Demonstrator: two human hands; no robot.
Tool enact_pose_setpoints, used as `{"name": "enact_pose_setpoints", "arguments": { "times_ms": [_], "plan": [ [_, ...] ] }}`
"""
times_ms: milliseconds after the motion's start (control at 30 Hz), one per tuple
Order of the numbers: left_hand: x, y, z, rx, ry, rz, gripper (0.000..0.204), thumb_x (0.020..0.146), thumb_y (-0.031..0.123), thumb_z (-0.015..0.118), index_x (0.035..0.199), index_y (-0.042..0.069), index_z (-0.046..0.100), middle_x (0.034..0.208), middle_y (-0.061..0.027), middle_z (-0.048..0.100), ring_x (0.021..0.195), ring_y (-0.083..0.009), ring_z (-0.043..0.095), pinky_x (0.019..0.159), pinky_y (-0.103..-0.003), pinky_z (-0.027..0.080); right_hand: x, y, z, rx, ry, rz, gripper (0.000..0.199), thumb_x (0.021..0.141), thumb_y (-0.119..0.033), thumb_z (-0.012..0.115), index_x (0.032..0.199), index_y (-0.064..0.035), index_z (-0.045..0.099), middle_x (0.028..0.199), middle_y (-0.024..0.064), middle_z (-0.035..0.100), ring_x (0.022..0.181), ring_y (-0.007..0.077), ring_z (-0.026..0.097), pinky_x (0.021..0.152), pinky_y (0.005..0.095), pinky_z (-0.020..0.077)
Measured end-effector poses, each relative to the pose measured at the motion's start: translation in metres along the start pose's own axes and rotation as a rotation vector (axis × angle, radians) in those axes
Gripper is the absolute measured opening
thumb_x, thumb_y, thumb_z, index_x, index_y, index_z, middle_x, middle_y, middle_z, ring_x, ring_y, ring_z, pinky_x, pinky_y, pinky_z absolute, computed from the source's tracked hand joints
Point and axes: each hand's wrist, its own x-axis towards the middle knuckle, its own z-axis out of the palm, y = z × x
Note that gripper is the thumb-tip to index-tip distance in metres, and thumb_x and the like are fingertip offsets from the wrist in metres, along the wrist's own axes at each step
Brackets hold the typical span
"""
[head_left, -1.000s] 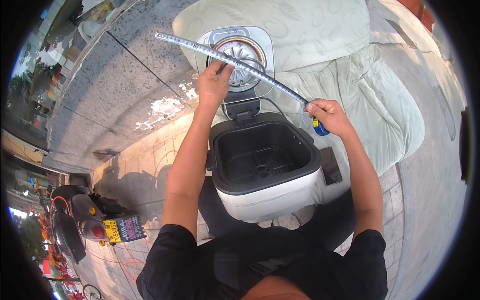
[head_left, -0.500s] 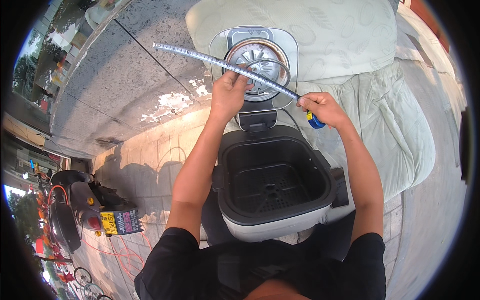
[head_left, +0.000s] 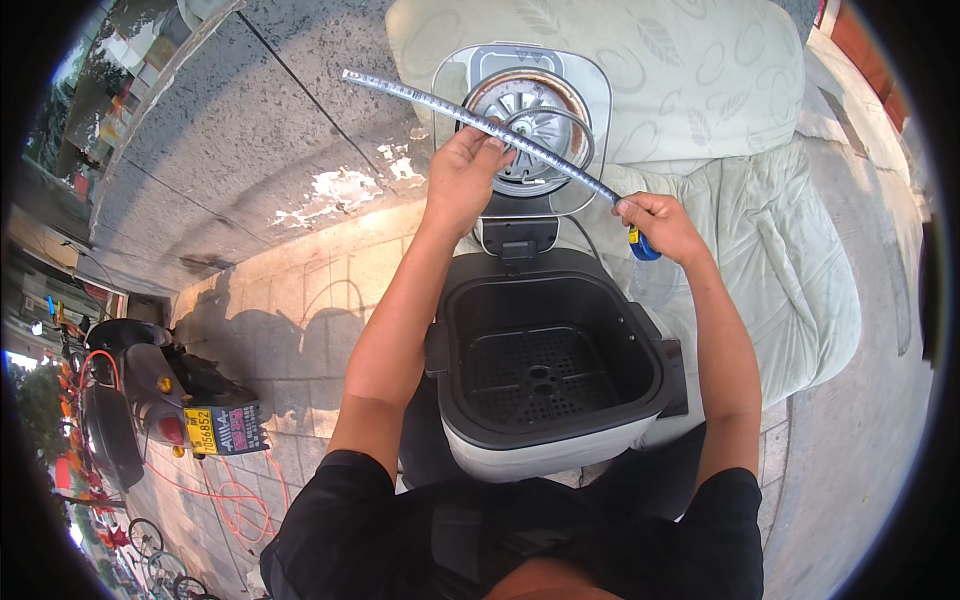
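Head view, left to right: black scooter (head_left: 130, 400) parked at far left on paved ground. Left hand (head_left: 462, 175) fingers closed, pinching a long silver measuring tape (head_left: 480, 125) stretched diagonally across the round fan in the raised lid (head_left: 525, 120) of a white air fryer with black basket (head_left: 545, 370). Right hand (head_left: 660, 225) fisted around the tape's blue-cased end, over pale green bedding (head_left: 760, 200).

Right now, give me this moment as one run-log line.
left hand: pinching tape measure mid-span | right hand: gripping tape's blue case end | tape: stretched across open lid | fryer basket: open, empty
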Motion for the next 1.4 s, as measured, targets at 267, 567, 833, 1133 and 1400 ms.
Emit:
{"name": "enact_pose_setpoints", "arguments": {
  "times_ms": [267, 567, 833, 1133, 1400],
  "plan": [
    [0.000, 0.000, -0.002, -0.024, 0.042, -0.015, 0.029, 0.107, 0.007, 0.050, 0.129, -0.012, 0.057, 0.123, -0.0149, 0.063, 0.111, -0.0194, 0.065, 0.102, -0.039, 0.059, -0.001, 0.013, 0.001, -0.002, -0.013, 0.014, 0.027, 0.102, -0.026, 0.068, 0.106, -0.0012, 0.077, 0.087, 0.0019, 0.070, 0.085, 0.0103, 0.062, 0.080, 0.0287, 0.0513],
    [0.003, -0.004, 0.000, -0.104, 0.081, -0.058, 0.028, 0.108, 0.011, 0.049, 0.122, -0.011, 0.058, 0.115, -0.0159, 0.064, 0.102, -0.0207, 0.066, 0.099, -0.040, 0.061, -0.004, 0.015, 0.001, 0.032, 0.009, 0.052, 0.026, 0.100, -0.026, 0.069, 0.104, -0.0026, 0.078, 0.085, 0.0013, 0.070, 0.082, 0.0096, 0.061, 0.077, 0.0277, 0.0503],
    [0.008, 0.000, -0.004, -0.002, 0.090, -0.042, 0.034, 0.110, 0.021, 0.050, 0.123, -0.010, 0.057, 0.116, -0.0177, 0.067, 0.106, -0.0241, 0.068, 0.092, -0.040, 0.063, 0.005, 0.009, 0.000, 0.053, -0.016, 0.050, 0.026, 0.101, -0.027, 0.069, 0.103, -0.0025, 0.078, 0.083, 0.0007, 0.068, 0.079, 0.0095, 0.059, 0.076, 0.0276, 0.0499],
    [0.011, 0.010, 0.000, 0.025, 0.151, -0.009, 0.036, 0.111, 0.024, 0.049, 0.111, -0.010, 0.060, 0.102, -0.0145, 0.065, 0.090, -0.0180, 0.065, 0.077, -0.037, 0.066, 0.017, -0.003, -0.001, 0.048, -0.030, 0.039, 0.026, 0.101, -0.025, 0.069, 0.103, -0.0011, 0.077, 0.083, 0.0018, 0.070, 0.080, 0.0101, 0.061, 0.077, 0.0277, 0.0508],
    [0.009, 0.008, 0.003, 0.042, 0.155, -0.016, 0.036, 0.111, 0.024, 0.050, 0.109, -0.010, 0.060, 0.104, -0.0159, 0.065, 0.093, -0.0196, 0.066, 0.077, -0.038, 0.067, 0.017, 0.003, -0.003, 0.057, -0.028, 0.041, 0.029, 0.100, -0.030, 0.070, 0.101, -0.0018, 0.078, 0.081, 0.0018, 0.068, 0.078, 0.0111, 0.061, 0.075, 0.0281, 0.0506]
  ]
}}
